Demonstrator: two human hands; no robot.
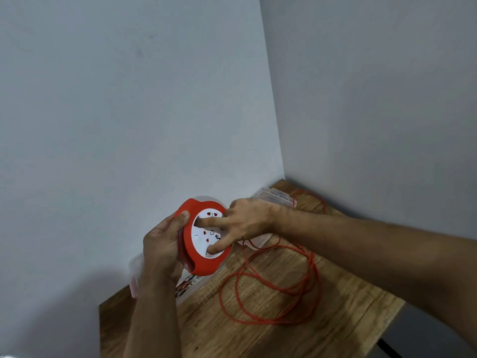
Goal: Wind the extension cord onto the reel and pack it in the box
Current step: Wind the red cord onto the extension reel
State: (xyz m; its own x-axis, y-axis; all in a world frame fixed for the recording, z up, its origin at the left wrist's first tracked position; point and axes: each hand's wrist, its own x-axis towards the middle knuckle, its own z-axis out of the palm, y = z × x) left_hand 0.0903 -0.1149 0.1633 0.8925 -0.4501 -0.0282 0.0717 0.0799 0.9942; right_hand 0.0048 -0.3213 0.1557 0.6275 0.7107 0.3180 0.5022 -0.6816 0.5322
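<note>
Cord (268, 303) lies in loose orange loops on the table (335, 319), below and right of the reel (206, 236), nearest the right hand (247, 220). That hand's spread fingers press the white face. The left hand (162, 246) clamps the red rim. A clear box (276, 197) behind looks empty, though it is partly hidden.

Left hand (161, 245) gripping – right hand (245, 220) fingers spread.
</note>
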